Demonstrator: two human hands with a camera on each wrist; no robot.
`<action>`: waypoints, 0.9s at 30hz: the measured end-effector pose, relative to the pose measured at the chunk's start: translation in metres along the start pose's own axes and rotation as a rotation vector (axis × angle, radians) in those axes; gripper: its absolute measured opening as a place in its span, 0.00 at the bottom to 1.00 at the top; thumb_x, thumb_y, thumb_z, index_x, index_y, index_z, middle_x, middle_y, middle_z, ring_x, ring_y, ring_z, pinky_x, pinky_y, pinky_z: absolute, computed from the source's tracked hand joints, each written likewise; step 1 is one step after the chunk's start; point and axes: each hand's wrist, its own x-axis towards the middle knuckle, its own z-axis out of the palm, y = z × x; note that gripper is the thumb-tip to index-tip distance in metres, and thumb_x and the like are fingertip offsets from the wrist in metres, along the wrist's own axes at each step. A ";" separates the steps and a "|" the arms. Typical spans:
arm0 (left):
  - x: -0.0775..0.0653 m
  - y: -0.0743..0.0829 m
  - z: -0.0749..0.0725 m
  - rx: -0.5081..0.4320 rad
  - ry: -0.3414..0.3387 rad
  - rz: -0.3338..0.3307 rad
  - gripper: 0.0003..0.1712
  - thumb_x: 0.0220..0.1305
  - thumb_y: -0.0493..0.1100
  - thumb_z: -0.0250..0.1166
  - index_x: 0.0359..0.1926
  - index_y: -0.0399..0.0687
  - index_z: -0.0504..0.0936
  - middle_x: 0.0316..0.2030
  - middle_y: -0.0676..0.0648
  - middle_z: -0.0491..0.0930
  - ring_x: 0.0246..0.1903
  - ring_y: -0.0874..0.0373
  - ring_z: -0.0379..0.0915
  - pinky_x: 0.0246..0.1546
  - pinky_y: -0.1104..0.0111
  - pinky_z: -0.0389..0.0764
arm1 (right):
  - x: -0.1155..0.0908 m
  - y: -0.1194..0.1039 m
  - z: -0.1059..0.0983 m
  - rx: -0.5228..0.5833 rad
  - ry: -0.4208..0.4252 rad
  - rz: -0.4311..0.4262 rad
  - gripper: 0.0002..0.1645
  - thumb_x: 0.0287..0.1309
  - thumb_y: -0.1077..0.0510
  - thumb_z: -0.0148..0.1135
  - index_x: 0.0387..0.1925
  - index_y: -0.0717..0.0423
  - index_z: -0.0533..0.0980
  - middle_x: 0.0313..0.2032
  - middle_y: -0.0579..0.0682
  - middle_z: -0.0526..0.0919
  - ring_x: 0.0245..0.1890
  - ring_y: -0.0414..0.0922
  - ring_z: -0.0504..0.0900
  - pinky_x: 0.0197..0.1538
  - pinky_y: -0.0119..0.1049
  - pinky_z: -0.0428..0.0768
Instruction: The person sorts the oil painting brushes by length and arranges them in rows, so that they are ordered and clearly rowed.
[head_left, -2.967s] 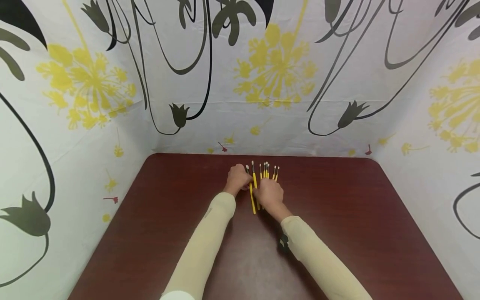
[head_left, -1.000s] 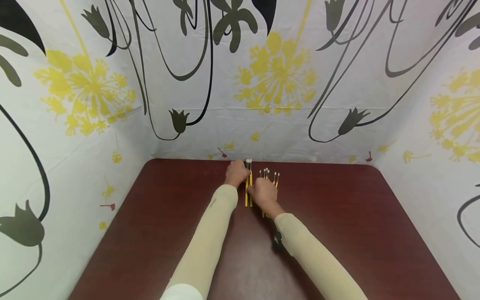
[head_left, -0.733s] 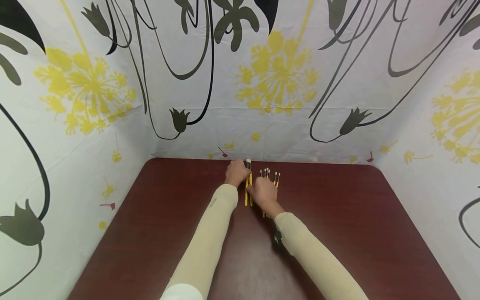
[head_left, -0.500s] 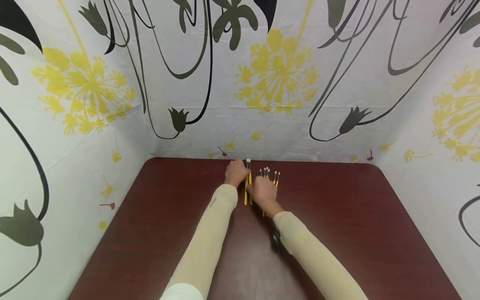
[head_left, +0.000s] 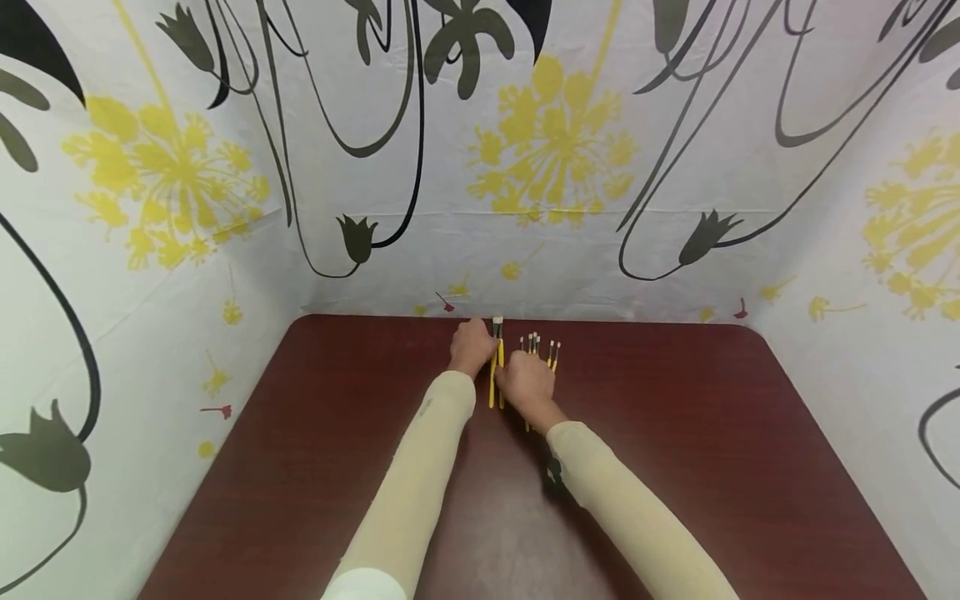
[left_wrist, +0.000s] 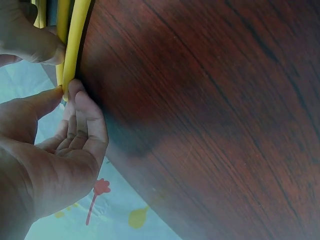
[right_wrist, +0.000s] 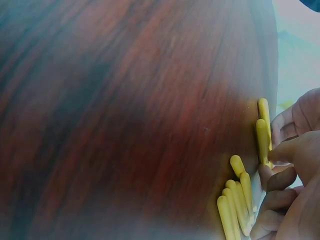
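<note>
Two yellow-handled paintbrushes lie side by side near the table's far edge, dark ferrules and pale tips pointing away. My left hand pinches them near their upper part; in the left wrist view its thumb and index finger meet at the yellow handles. Against the same pair, lower down, my right hand pinches with thumb and finger, its other fingers curled. Several more paintbrushes lie beneath and beside the right hand. Their rounded yellow handle ends show in the right wrist view, partly hidden by the fingers.
A dark red wood-grain table spreads around both hands. White cloth printed with yellow and grey flowers stands behind it and on both sides. The far table edge is close to the brush tips.
Over three seconds, the two slanted, separated paintbrushes have come together, straightened and shifted left and away from me. My right hand moved slightly left with them. In the last second, almost nothing differs.
</note>
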 end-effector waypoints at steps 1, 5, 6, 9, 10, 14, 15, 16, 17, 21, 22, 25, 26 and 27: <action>0.000 0.000 0.000 -0.012 0.004 0.004 0.15 0.74 0.45 0.65 0.31 0.40 0.83 0.21 0.46 0.80 0.19 0.53 0.76 0.19 0.64 0.74 | 0.000 0.000 0.000 0.002 0.002 -0.004 0.31 0.68 0.51 0.63 0.08 0.48 0.66 0.10 0.46 0.67 0.10 0.46 0.69 0.14 0.38 0.62; 0.000 -0.001 0.002 -0.017 0.001 0.012 0.20 0.75 0.45 0.64 0.24 0.43 0.77 0.16 0.48 0.73 0.15 0.55 0.72 0.17 0.65 0.71 | -0.001 0.002 0.002 0.019 -0.005 -0.020 0.34 0.71 0.48 0.65 0.08 0.48 0.67 0.09 0.45 0.65 0.09 0.44 0.66 0.13 0.36 0.59; 0.001 -0.001 0.003 -0.011 -0.003 0.006 0.20 0.76 0.45 0.64 0.23 0.43 0.78 0.15 0.48 0.73 0.15 0.55 0.71 0.17 0.65 0.71 | -0.002 0.003 0.002 0.025 -0.003 -0.024 0.33 0.71 0.49 0.65 0.08 0.48 0.67 0.08 0.45 0.65 0.08 0.44 0.66 0.12 0.36 0.58; 0.002 -0.001 0.005 0.009 -0.009 -0.012 0.20 0.76 0.45 0.63 0.24 0.43 0.80 0.15 0.48 0.73 0.15 0.55 0.71 0.16 0.65 0.71 | -0.004 0.004 0.002 0.039 -0.005 -0.032 0.33 0.71 0.49 0.65 0.08 0.48 0.68 0.09 0.45 0.65 0.08 0.44 0.66 0.12 0.36 0.58; 0.002 -0.001 0.006 0.008 -0.007 -0.013 0.19 0.75 0.45 0.63 0.25 0.42 0.80 0.16 0.48 0.74 0.15 0.55 0.71 0.17 0.64 0.71 | -0.004 0.005 0.002 0.036 -0.002 -0.032 0.33 0.70 0.49 0.64 0.09 0.48 0.68 0.09 0.45 0.65 0.08 0.44 0.65 0.12 0.36 0.58; 0.002 -0.002 0.010 -0.009 -0.007 -0.001 0.21 0.75 0.47 0.63 0.23 0.44 0.77 0.15 0.49 0.70 0.16 0.54 0.71 0.18 0.63 0.72 | -0.006 0.009 0.001 0.037 -0.010 -0.021 0.32 0.71 0.50 0.63 0.09 0.48 0.66 0.09 0.44 0.63 0.09 0.44 0.63 0.13 0.36 0.58; 0.002 -0.002 0.010 -0.013 -0.012 0.000 0.22 0.75 0.48 0.63 0.22 0.46 0.75 0.14 0.50 0.68 0.16 0.55 0.71 0.18 0.63 0.73 | -0.007 0.009 0.001 0.038 -0.011 -0.018 0.32 0.71 0.49 0.62 0.09 0.48 0.66 0.09 0.44 0.62 0.09 0.43 0.62 0.13 0.36 0.58; 0.002 -0.002 0.010 -0.019 -0.020 0.001 0.24 0.76 0.49 0.63 0.21 0.47 0.73 0.14 0.51 0.66 0.15 0.55 0.71 0.18 0.63 0.72 | -0.008 0.010 0.000 0.038 -0.012 -0.018 0.32 0.71 0.48 0.62 0.09 0.47 0.66 0.09 0.44 0.62 0.09 0.43 0.61 0.13 0.36 0.58; 0.003 -0.002 0.010 -0.023 -0.026 -0.003 0.26 0.76 0.50 0.63 0.20 0.48 0.71 0.13 0.51 0.64 0.15 0.55 0.70 0.18 0.63 0.72 | -0.008 0.010 -0.001 0.044 -0.010 -0.022 0.33 0.72 0.48 0.62 0.09 0.48 0.66 0.09 0.44 0.62 0.09 0.43 0.61 0.13 0.37 0.58; 0.006 -0.001 0.007 -0.043 -0.052 -0.033 0.29 0.77 0.53 0.61 0.17 0.48 0.68 0.13 0.51 0.61 0.14 0.54 0.69 0.18 0.63 0.72 | -0.010 0.012 -0.006 0.046 -0.007 -0.064 0.33 0.73 0.45 0.60 0.10 0.47 0.66 0.10 0.44 0.63 0.11 0.43 0.63 0.15 0.38 0.60; 0.011 -0.004 0.010 -0.045 -0.042 -0.028 0.29 0.77 0.53 0.62 0.17 0.49 0.68 0.12 0.51 0.61 0.14 0.53 0.69 0.17 0.62 0.72 | -0.010 0.012 -0.007 0.042 -0.006 -0.078 0.33 0.73 0.45 0.60 0.11 0.47 0.66 0.11 0.44 0.64 0.11 0.43 0.64 0.16 0.38 0.61; 0.022 -0.013 0.018 -0.054 -0.016 -0.014 0.30 0.76 0.54 0.62 0.16 0.50 0.68 0.12 0.50 0.62 0.14 0.51 0.69 0.17 0.61 0.71 | -0.013 0.016 -0.012 0.039 -0.004 -0.113 0.29 0.74 0.44 0.60 0.16 0.47 0.70 0.13 0.45 0.69 0.13 0.44 0.69 0.18 0.38 0.63; 0.021 -0.013 0.018 -0.057 -0.013 -0.011 0.29 0.75 0.55 0.62 0.16 0.50 0.69 0.12 0.50 0.62 0.14 0.51 0.69 0.17 0.60 0.71 | -0.014 0.017 -0.013 0.035 0.000 -0.123 0.26 0.74 0.43 0.60 0.18 0.48 0.72 0.14 0.45 0.71 0.14 0.44 0.70 0.18 0.38 0.64; 0.021 -0.014 0.018 -0.059 -0.007 -0.006 0.30 0.76 0.55 0.62 0.16 0.50 0.69 0.12 0.50 0.62 0.14 0.52 0.68 0.16 0.61 0.70 | -0.016 0.019 -0.014 0.032 0.000 -0.127 0.24 0.74 0.43 0.61 0.21 0.48 0.74 0.15 0.45 0.73 0.14 0.44 0.71 0.19 0.38 0.66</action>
